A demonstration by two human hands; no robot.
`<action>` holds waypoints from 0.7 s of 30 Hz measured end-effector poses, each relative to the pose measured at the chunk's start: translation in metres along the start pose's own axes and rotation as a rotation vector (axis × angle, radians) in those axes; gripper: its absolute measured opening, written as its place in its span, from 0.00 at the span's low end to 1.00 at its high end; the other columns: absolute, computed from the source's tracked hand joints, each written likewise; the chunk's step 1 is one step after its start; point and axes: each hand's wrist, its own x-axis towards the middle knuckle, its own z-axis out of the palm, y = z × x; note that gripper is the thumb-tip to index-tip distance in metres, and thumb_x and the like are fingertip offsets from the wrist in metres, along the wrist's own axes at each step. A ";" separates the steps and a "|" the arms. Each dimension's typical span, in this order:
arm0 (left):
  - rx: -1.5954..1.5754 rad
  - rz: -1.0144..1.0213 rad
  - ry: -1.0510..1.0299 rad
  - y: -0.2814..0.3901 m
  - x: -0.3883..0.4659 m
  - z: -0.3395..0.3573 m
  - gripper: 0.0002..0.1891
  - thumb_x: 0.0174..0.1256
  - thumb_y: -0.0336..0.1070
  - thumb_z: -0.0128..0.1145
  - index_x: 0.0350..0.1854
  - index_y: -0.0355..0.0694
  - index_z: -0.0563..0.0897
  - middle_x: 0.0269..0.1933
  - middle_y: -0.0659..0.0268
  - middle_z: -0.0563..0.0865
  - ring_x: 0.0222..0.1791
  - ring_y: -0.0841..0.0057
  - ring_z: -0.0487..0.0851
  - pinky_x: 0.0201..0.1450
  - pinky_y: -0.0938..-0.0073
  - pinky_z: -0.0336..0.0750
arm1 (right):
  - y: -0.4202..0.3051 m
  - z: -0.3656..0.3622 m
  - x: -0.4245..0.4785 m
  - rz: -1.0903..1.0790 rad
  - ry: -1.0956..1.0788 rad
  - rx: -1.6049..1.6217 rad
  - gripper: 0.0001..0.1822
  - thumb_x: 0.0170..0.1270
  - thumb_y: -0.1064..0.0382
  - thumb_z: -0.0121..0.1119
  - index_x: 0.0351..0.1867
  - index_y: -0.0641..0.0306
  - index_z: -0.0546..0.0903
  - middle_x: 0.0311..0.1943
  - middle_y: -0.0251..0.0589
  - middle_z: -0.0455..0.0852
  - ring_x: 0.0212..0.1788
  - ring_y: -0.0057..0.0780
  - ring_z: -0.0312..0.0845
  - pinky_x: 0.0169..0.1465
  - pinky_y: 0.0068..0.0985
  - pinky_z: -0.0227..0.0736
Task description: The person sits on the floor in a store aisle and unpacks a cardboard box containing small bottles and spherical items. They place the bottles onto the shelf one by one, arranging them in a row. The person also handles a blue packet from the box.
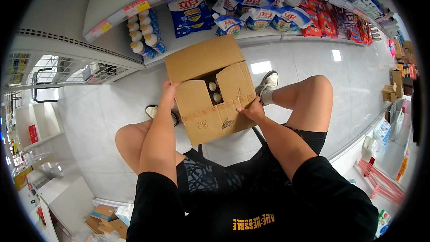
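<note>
A cardboard box (221, 117) sits between my knees, its top flaps partly unfolded. Through the gap between the flaps two pale bottle caps (215, 92) show; the rest of the contents is hidden. My left hand (170, 90) grips the box's left edge, where a side flap meets the far flap (205, 57). On the right, my right hand (253, 110) holds the near right corner, with its thumb on top of the cardboard. Handwritten marks and torn tape run along the near flap.
White-capped bottles (144, 37), blue detergent bags (189, 15) and red packets (319, 22) fill the low shelf (174, 48) ahead. A wire-mesh rack (77, 70) stands left. Pink hangers (379, 181) lie right; opened cartons (105, 220) lie behind left. My shoe (268, 82) is beside the box.
</note>
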 end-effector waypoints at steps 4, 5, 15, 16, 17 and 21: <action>-0.095 0.001 -0.020 0.003 -0.021 -0.003 0.29 0.69 0.46 0.59 0.65 0.40 0.63 0.56 0.59 0.78 0.58 0.66 0.75 0.57 0.58 0.73 | 0.012 0.008 0.000 0.026 -0.009 -0.003 0.55 0.42 0.47 0.83 0.64 0.72 0.59 0.61 0.65 0.73 0.61 0.58 0.74 0.64 0.44 0.71; -0.198 -0.003 -0.018 -0.002 -0.020 -0.007 0.29 0.70 0.49 0.57 0.66 0.41 0.63 0.56 0.61 0.78 0.59 0.65 0.74 0.59 0.58 0.71 | 0.009 0.008 -0.001 0.048 -0.031 -0.017 0.55 0.43 0.47 0.82 0.64 0.71 0.58 0.62 0.65 0.72 0.62 0.58 0.74 0.65 0.44 0.71; -0.491 -0.060 -0.205 -0.015 -0.021 -0.026 0.14 0.68 0.44 0.57 0.47 0.41 0.85 0.51 0.65 0.84 0.58 0.68 0.74 0.61 0.61 0.67 | -0.010 0.003 -0.024 0.189 0.017 -0.075 0.53 0.47 0.46 0.79 0.67 0.66 0.57 0.67 0.61 0.67 0.67 0.58 0.68 0.68 0.46 0.67; -0.509 -0.097 -0.250 -0.017 -0.027 -0.029 0.19 0.62 0.34 0.59 0.57 0.40 0.82 0.52 0.64 0.83 0.54 0.70 0.76 0.59 0.65 0.68 | -0.009 0.002 -0.024 0.193 0.012 -0.075 0.55 0.48 0.46 0.79 0.69 0.65 0.55 0.67 0.60 0.67 0.67 0.57 0.67 0.67 0.47 0.67; -0.332 -0.118 -0.249 -0.021 -0.032 -0.029 0.23 0.60 0.32 0.60 0.61 0.41 0.80 0.54 0.62 0.83 0.57 0.69 0.75 0.60 0.64 0.68 | -0.009 0.002 -0.024 0.196 0.006 -0.077 0.56 0.48 0.46 0.79 0.70 0.65 0.54 0.68 0.60 0.66 0.68 0.57 0.67 0.67 0.47 0.67; 0.577 0.150 -0.240 -0.057 -0.042 -0.034 0.54 0.51 0.32 0.71 0.80 0.53 0.52 0.74 0.45 0.59 0.75 0.55 0.59 0.72 0.56 0.62 | -0.014 0.009 -0.026 0.157 0.057 -0.076 0.61 0.49 0.47 0.78 0.75 0.63 0.46 0.73 0.56 0.58 0.70 0.55 0.64 0.67 0.54 0.65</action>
